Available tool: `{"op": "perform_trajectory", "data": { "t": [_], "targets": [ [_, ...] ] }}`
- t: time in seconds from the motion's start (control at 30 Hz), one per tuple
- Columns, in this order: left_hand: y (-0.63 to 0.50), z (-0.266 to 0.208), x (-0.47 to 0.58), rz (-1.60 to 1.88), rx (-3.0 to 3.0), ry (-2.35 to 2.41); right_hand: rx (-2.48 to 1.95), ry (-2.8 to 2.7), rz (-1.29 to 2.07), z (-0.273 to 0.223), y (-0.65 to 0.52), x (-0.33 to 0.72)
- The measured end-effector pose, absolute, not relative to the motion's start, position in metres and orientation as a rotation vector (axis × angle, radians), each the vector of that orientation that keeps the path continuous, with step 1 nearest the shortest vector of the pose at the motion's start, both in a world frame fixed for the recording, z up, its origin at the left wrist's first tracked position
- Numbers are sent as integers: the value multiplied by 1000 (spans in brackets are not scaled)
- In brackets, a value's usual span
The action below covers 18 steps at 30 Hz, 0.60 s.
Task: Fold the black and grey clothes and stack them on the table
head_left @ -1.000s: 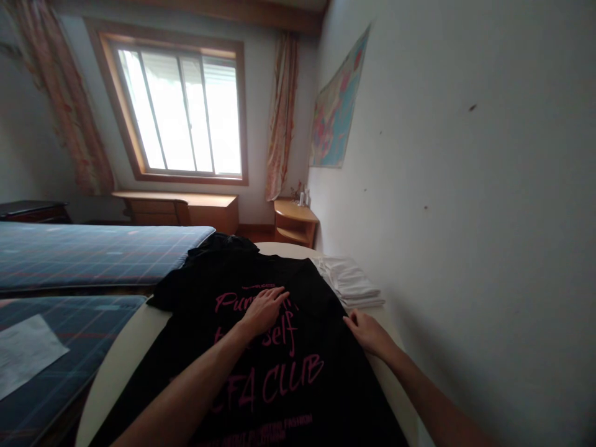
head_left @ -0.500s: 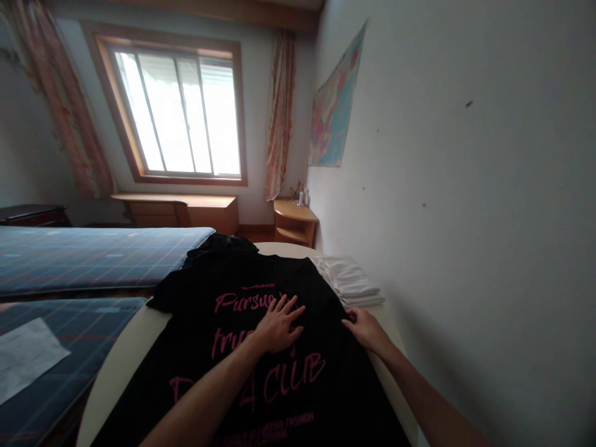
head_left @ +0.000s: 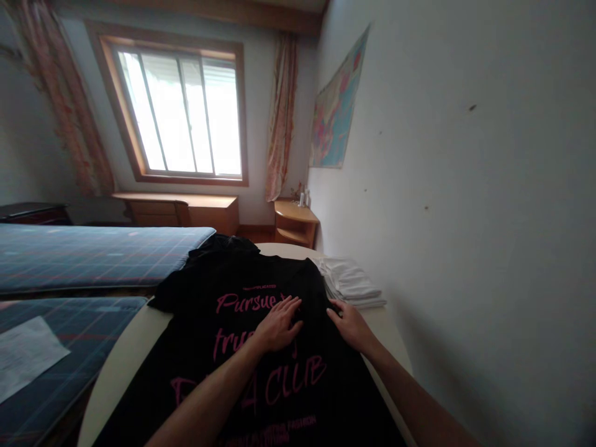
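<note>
A black T-shirt [head_left: 251,276] with pink lettering is spread over a round cream table [head_left: 112,360]. My left hand [head_left: 279,324] rests flat on the printed chest, fingers stretched out and close together, covering part of the words. At the shirt's right edge, my right hand [head_left: 351,326] has its thumb and fingertips closed on the black cloth; the pinched bit itself is mostly hidden. Just beyond that hand lies a stack of folded white cloth [head_left: 351,282].
A bare wall [head_left: 465,261] runs close along the right. Two plaid mattresses [head_left: 102,254] stand to the left, the nearer one with a white paper sheet [head_left: 30,354]. Dark bunched fabric [head_left: 228,243] lies at the table's far side. A wooden corner shelf [head_left: 295,214] is behind.
My right hand has moved left, bringing the shirt's right edge inward. The fingers of my left hand have drawn closer together while staying on the print.
</note>
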<state>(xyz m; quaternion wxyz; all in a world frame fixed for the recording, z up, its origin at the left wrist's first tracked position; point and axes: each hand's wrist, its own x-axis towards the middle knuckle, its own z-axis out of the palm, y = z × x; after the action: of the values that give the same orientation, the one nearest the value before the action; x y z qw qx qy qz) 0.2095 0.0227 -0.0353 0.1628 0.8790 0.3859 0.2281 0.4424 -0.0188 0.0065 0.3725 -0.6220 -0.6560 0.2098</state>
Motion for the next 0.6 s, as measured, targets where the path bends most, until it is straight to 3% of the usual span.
{"op": "perform_trajectory", "data": {
  "t": [0.23,0.6],
  "targets": [
    [29,-34,204,1054,2129,1122,-1432,-1789,651,12,-33,388],
    [41,-47,207,1064,2136,1472,-1598,-2112,764,20,-71,380]
  ]
}}
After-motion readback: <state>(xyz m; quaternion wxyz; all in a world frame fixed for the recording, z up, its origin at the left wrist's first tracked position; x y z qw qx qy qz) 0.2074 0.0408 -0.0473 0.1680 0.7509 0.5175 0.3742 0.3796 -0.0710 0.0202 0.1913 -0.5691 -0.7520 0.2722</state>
